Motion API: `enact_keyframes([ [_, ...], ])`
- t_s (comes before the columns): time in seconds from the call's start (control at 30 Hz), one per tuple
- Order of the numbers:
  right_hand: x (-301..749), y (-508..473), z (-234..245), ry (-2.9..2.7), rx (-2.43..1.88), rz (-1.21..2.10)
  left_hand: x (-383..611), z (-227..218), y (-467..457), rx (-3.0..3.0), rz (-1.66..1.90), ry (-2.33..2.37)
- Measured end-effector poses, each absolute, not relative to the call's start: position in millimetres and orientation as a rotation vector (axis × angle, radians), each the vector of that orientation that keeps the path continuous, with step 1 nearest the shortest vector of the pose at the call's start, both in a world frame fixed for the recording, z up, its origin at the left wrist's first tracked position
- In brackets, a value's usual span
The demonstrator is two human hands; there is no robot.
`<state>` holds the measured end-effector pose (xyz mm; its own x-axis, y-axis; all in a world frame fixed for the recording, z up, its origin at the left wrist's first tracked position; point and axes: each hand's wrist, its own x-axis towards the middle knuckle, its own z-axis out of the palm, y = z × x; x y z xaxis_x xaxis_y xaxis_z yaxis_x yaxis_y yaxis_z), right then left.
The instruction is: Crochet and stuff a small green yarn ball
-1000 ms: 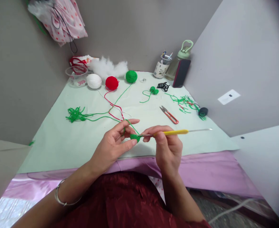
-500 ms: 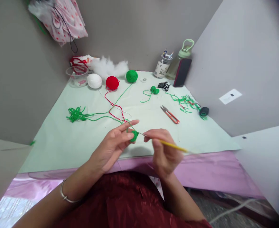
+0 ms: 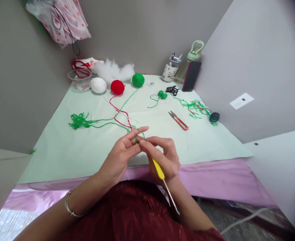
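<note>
My two bare hands meet near the centre of the frame, above the pale green counter. My right hand is curled around a yellow-handled hook, its thumb and forefinger drawn together right beside the left fingertips. My left hand brings thumb and fingers in to that same spot; what they pinch there is hidden, so I cannot tell. The left forefinger stretches out with green yarn running by it, probably to give the strand tension. White, red and green yarn balls sit from upper left to upper centre, likely set back so their strands can trail toward me. Orange-handled snips lie right of centre, seemingly for easy reach. The hook's long axis slants steeply from the centre to the lower right, its bare metal end pointing down toward my body; the opposite end is out of sight behind my fingers.
</note>
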<state>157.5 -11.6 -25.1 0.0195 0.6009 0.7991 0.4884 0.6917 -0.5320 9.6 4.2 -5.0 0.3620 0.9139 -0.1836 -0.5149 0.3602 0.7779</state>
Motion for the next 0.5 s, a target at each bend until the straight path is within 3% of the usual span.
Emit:
enact_keyframes([
  [0.27, 167, 3, -24, -1.135, -0.771, 0.839, 0, -4, 10, 0.711, 0.998, 0.636],
  [0.5, 167, 1, -22, -1.11, -0.763, 1.039, 2, -6, 6, 0.909, 0.998, 0.692],
])
